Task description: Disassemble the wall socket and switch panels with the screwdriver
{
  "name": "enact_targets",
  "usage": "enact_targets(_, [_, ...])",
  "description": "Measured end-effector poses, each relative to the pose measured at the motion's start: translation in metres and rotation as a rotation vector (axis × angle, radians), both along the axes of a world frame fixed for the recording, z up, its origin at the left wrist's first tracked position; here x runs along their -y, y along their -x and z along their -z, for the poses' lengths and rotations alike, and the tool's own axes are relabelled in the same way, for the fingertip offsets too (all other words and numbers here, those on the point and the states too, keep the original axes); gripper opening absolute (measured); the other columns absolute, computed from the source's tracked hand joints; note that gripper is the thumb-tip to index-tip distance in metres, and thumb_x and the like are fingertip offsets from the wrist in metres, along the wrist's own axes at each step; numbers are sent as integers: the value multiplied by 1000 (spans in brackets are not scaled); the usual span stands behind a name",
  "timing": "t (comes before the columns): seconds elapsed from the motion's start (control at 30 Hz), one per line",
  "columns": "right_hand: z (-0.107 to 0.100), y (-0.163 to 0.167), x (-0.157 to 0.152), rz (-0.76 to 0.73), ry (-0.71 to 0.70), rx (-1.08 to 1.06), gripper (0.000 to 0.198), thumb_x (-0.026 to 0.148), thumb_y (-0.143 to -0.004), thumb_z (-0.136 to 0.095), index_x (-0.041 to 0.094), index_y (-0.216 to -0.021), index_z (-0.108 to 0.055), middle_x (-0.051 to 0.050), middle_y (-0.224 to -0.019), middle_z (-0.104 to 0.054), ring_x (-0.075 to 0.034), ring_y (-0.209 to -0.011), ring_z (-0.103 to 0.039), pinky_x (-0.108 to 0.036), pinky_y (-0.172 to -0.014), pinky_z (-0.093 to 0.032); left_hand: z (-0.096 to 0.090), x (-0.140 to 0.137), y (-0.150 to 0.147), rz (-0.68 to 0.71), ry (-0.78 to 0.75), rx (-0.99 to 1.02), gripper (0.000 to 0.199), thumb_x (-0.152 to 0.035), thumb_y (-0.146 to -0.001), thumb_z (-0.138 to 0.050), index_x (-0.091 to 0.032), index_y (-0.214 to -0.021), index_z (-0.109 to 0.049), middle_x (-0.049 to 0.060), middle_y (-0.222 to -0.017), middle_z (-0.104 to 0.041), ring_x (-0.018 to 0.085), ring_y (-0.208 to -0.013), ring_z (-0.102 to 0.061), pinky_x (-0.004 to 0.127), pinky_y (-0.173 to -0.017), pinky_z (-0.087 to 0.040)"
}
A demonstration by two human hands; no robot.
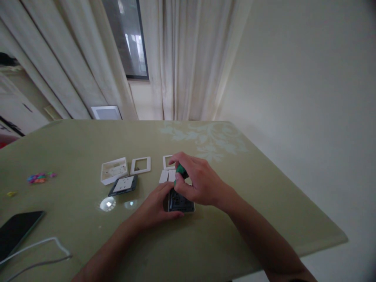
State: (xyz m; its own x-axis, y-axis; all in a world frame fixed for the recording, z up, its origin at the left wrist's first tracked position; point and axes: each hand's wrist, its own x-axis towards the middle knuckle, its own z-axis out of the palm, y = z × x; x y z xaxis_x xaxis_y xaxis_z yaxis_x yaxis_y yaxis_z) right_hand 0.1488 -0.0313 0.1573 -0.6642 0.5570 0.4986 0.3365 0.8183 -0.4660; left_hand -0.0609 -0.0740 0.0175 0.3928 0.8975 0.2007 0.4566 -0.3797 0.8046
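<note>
My right hand (199, 178) is closed around the green handle of a screwdriver (181, 171), which points down at a wall switch box (181, 201). The box is white-edged with a dark inner plate, and it lies on the table. My left hand (160, 203) grips the box from its left side, thumb along the near edge and fingers at the far edge. The screwdriver's tip is hidden behind my right hand. Just beyond the box lie white switch panels (163, 176) and a white frame (167, 161), both partly covered by my right hand.
To the left are an open white box (114, 171), a white frame (141, 165) and a socket plate (123, 185). Colourful small pieces (38, 178) lie farther left. A dark phone (19, 231) and a white cable (41, 241) are at the near left. A wall (308, 117) borders the table's right side.
</note>
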Motion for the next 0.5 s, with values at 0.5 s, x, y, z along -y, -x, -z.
enact_targets(0.5, [-1, -1, 0, 50, 1, 25, 38, 19, -86, -54, 22, -124, -59, -5, -103, -72, -21, -89, -65, -34, -84, -51, 3, -1, 1, 14, 2, 1, 59, -45, -82, -89, -27, -133, -66, 10, -137, -72, 38, -125, -68, 52, -106, -57])
